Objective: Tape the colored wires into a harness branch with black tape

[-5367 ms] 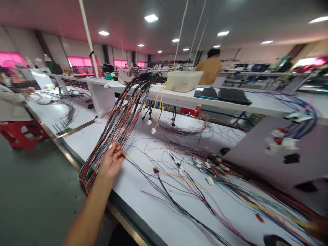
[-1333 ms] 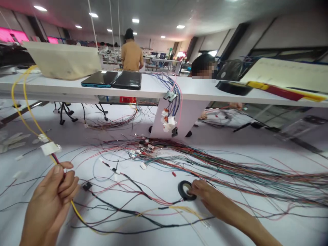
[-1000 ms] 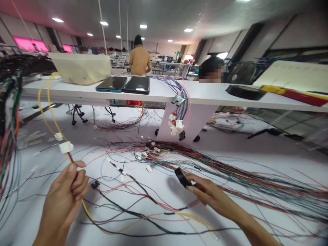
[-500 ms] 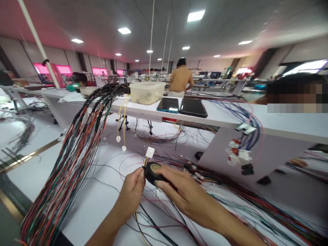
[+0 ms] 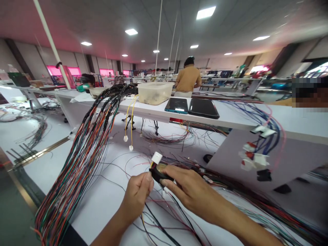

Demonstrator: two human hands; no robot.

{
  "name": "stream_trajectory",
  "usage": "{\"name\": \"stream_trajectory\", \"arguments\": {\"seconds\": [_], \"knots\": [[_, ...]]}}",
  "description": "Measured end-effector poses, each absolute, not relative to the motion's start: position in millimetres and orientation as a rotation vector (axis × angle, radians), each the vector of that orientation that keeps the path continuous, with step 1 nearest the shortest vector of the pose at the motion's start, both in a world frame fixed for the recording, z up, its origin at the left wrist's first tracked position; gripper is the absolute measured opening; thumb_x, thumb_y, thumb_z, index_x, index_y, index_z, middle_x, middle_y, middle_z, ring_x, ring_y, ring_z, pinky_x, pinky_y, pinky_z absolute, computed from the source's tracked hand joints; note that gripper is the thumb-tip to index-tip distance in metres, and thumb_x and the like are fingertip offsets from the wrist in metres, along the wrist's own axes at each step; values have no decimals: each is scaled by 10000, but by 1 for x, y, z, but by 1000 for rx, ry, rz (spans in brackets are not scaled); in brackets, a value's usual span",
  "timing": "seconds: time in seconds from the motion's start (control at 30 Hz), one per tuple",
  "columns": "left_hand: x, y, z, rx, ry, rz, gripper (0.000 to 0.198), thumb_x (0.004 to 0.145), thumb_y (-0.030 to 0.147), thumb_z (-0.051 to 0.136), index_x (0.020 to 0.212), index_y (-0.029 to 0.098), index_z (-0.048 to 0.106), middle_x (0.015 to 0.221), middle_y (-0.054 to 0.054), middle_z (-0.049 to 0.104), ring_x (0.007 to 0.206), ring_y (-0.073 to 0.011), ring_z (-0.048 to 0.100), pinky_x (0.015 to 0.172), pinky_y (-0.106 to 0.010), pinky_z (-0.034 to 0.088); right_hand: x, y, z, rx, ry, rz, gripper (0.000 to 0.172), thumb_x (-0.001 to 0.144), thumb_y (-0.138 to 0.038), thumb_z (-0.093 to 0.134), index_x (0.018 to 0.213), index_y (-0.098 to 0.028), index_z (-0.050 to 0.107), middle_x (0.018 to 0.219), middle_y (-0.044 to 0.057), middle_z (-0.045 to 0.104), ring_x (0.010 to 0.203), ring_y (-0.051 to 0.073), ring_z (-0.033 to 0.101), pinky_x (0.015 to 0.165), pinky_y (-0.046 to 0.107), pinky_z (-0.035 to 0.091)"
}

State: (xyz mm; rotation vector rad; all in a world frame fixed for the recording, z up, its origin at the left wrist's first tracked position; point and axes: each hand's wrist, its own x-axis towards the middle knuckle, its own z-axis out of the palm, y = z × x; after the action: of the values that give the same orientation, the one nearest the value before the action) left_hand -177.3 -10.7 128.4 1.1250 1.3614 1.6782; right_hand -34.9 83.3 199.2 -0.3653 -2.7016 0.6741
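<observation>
While pinched, black electrical tape point(image 5: 158, 175)

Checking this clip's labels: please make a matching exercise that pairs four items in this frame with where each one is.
1 black tape roll
2 white connector
3 translucent plastic tub
4 multicoloured wire bundle

A draped towards the view's lower left
B in the right hand
C on the far bench, beside a phone
D above the left hand, on a short wire

1B, 2D, 3C, 4A
</observation>
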Motion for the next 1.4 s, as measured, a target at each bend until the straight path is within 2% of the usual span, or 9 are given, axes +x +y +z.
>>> {"name": "stream_trajectory", "arguments": {"seconds": [0.23,0.47,0.63,0.8,0.9,1.0,1.1,1.23,1.4], "knots": [[-166,-23,118,939,789,1409,531,822,534,533,437,200,385,379,61,256,335,-61,218,371,-248,142,-38,117,178,-163,-2656,842,199,920,-216,466,1048,-201,618,1067,78,639,1014,194,574,921,356,429],[-174,-16,125,664,745,1050,463,820,434,573,459,155,490,357,98,173,325,-38,89,357,-222,52,-61,130,235,434,-2763,1270,237,920,-261,467,1078,-208,634,1153,37,611,1208,162,470,1037,385,327],[-179,-12,137,506,884,1711,255,627,328,782,680,136,622,582,21,467,502,-70,373,478,-196,322,-58,75,232,144,-2752,623,156,730,-191,670,865,-189,591,949,46,597,962,210,524,1001,439,348],[-201,-29,138,530,672,1687,416,615,287,775,996,175,652,578,59,335,473,-52,283,436,-163,246,-41,68,169,-62,-2462,421,189,758,-69,524,891,-201,552,995,81,547,992,236,500,975,471,348],[-202,-43,140,656,787,1734,265,730,391,703,909,196,690,538,77,253,434,-42,207,409,-155,230,-46,74,141,-103,-2231,726,193,836,-108,490,956,-239,567,1094,81,540,1061,229,506,909,394,415],[-203,-55,159,1104,1205,1842,205,846,347,593,896,217,743,779,-40,536,630,-103,497,611,-235,449,-77,66,127,-215,-1793,1342,234,873,-253,508,1106,-257,520,1168,94,566,1071,230,545,869,376,461],[-223,-60,192,1675,1479,1712,205,852,292,584,974,260,745,1227,-87,525,1101,-238,498,962,-362,375,-122,48,124,-256,-1519,2118,400,820,-431,557,1137,-194,496,819,77,668,606,187,622,548,307,512],[-268,-61,228,1926,1550,1293,194,823,322,617,824,203,771,824,-78,688,831,-215,609,753,-318,465,-152,29,133,-218,-1731,2650,529,802,-521,559,1133,-110,520,461,-25,551,263,72,336,333,205,341],[-291,-62,223,1599,1811,1400,310,833,394,578,698,145,704,560,2,579,534,-120,508,504,-225,377,-129,15,151,-83,-1916,1580,484,886,-233,453,1362,-223,362,1052,96,651,957,196,627,854,363,488]]}}
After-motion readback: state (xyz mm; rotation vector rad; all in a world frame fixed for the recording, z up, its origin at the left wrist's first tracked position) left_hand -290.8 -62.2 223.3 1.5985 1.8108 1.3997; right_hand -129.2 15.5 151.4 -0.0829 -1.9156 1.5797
